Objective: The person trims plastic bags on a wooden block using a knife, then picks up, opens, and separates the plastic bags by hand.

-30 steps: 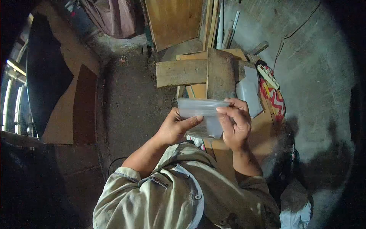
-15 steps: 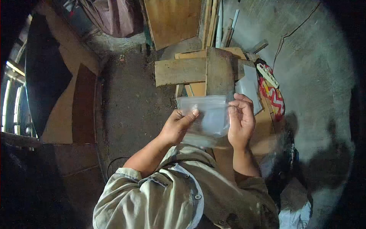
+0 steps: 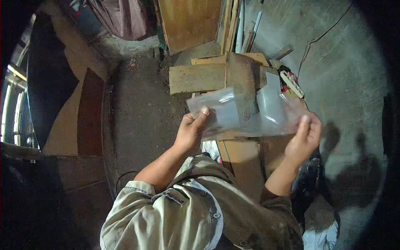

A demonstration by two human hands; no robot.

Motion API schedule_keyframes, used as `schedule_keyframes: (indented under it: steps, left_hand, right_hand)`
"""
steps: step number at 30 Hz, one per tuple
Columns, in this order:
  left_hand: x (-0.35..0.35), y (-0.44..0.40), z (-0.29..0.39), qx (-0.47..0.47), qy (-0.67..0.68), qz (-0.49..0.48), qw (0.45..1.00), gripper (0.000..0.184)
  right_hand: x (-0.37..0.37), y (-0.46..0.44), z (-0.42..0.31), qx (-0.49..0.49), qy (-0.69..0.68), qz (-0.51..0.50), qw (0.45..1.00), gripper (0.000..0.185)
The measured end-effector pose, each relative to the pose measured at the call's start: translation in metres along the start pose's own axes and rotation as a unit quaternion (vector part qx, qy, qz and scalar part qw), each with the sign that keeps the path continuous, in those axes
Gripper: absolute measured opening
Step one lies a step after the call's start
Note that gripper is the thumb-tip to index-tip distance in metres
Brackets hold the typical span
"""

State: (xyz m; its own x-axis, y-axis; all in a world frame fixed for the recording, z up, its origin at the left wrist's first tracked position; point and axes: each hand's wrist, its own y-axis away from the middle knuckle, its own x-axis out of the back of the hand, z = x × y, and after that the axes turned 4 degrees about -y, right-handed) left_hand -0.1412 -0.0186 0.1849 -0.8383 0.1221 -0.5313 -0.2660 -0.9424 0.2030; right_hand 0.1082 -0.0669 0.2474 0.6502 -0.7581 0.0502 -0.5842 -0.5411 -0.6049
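Shirt: a khaki button-front shirt (image 3: pixel 166 212) fills the bottom centre of the frame, its sleeves reaching partway down the forearms.
Left hand: just left of centre, the left hand (image 3: pixel 191 132) pinches the film, thumb laid on top.
Right hand: right of centre, the right hand (image 3: pixel 303 139) grips the film's other end between thumb and fingers, slightly blurred.
Plastic: clear plastic film (image 3: pixel 227 111) spans the middle of the frame between both hands, glossy and see-through; whether it is one piece or several cannot be told.
Cardboard: brown cardboard (image 3: pixel 239 160) lies below the film, at lower centre.
Planks: beyond the film, an upright-running plank (image 3: pixel 241 75) crosses a sideways plank (image 3: pixel 196 79).
Power strip: a white power strip (image 3: pixel 292 84) sits right of the planks, slanted.
Wall: the grey wall (image 3: pixel 346 83) takes up the right side, a thin cable (image 3: pixel 307 48) running up it.
Panel: a wooden panel (image 3: pixel 191 25) stands at top centre.
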Motion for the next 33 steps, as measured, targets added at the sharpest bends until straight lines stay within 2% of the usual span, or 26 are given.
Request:
schedule_keyframes:
  steps: [2, 3, 5, 7, 8, 11, 13, 14, 16, 18, 21, 24, 26, 27, 29, 30, 31, 33]
  left_hand:
    - [0.000, -0.002, -0.002, -0.005, 0.009, -0.004, 1.000, 0.023]
    - [-0.001, -0.002, -0.003, -0.011, 0.028, 0.001, 1.000, 0.024]
    - [0.000, -0.006, -0.007, -0.018, 0.047, 0.005, 0.999, 0.025]
    - [0.005, -0.011, -0.018, -0.080, -0.017, 0.031, 0.996, 0.022]
    - [0.003, -0.012, -0.019, -0.080, -0.017, 0.030, 0.996, 0.022]
    - [-0.006, -0.014, -0.023, -0.093, -0.002, 0.040, 0.995, 0.021]
    - [-0.011, -0.011, -0.027, -0.113, -0.014, 0.033, 0.993, 0.020]
    - [-0.016, -0.012, -0.029, -0.124, -0.019, 0.029, 0.992, 0.020]
    - [-0.038, -0.006, -0.022, -0.105, 0.066, 0.078, 0.989, 0.019]
    - [-0.029, -0.002, -0.025, -0.102, 0.048, -0.023, 0.993, 0.022]
    - [-0.022, -0.006, -0.036, -0.065, 0.064, 0.006, 0.996, 0.023]
    - [-0.019, -0.005, -0.035, -0.071, 0.126, -0.048, 0.988, 0.021]
    - [-0.021, -0.003, -0.032, -0.040, 0.130, -0.012, 0.991, 0.023]
    - [-0.018, -0.002, -0.029, -0.021, 0.160, -0.066, 0.985, 0.028]
    - [-0.020, -0.002, -0.028, -0.019, 0.168, -0.063, 0.984, 0.030]
    - [-0.021, -0.001, -0.029, -0.015, 0.175, -0.060, 0.983, 0.033]
    - [-0.014, -0.003, -0.034, -0.006, 0.194, -0.097, 0.976, 0.037]
    - [-0.018, 0.000, -0.028, -0.002, 0.195, -0.092, 0.977, 0.043]
  right_hand:
    - [0.006, -0.009, -0.011, 0.023, 0.033, 0.065, 0.997, 0.015]
    - [0.010, -0.012, -0.012, 0.024, 0.033, 0.064, 0.997, 0.015]
    - [0.018, -0.015, -0.012, 0.130, 0.078, 0.136, 0.979, 0.016]
    - [0.012, -0.008, -0.020, 0.134, 0.113, 0.144, 0.974, 0.017]
    - [0.009, -0.004, -0.024, 0.136, 0.149, 0.150, 0.968, 0.018]
    - [-0.012, 0.021, -0.024, 0.211, 0.187, 0.073, 0.957, 0.016]
    - [-0.033, 0.042, -0.031, 0.242, 0.222, -0.017, 0.944, 0.012]
    - [-0.042, 0.052, -0.028, 0.237, 0.178, -0.064, 0.953, 0.012]
    - [-0.055, 0.066, -0.028, 0.242, 0.176, -0.161, 0.940, 0.015]
    - [-0.066, 0.075, -0.026, 0.267, 0.174, -0.204, 0.926, 0.021]
    - [-0.077, 0.086, -0.018, 0.285, 0.154, -0.227, 0.919, 0.027]
    - [-0.084, 0.091, -0.017, 0.273, 0.126, -0.247, 0.921, 0.029]
    - [-0.085, 0.093, -0.017, 0.247, 0.130, -0.269, 0.922, 0.032]
    - [-0.086, 0.090, -0.019, 0.253, 0.121, -0.269, 0.921, 0.035]
    - [-0.085, 0.088, -0.021, 0.239, 0.106, -0.287, 0.922, 0.041]
    - [-0.084, 0.088, -0.022, 0.238, 0.107, -0.288, 0.922, 0.041]
    - [-0.084, 0.088, -0.023, 0.230, 0.107, -0.294, 0.921, 0.041]
    - [-0.083, 0.086, -0.024, 0.219, 0.109, -0.305, 0.921, 0.039]
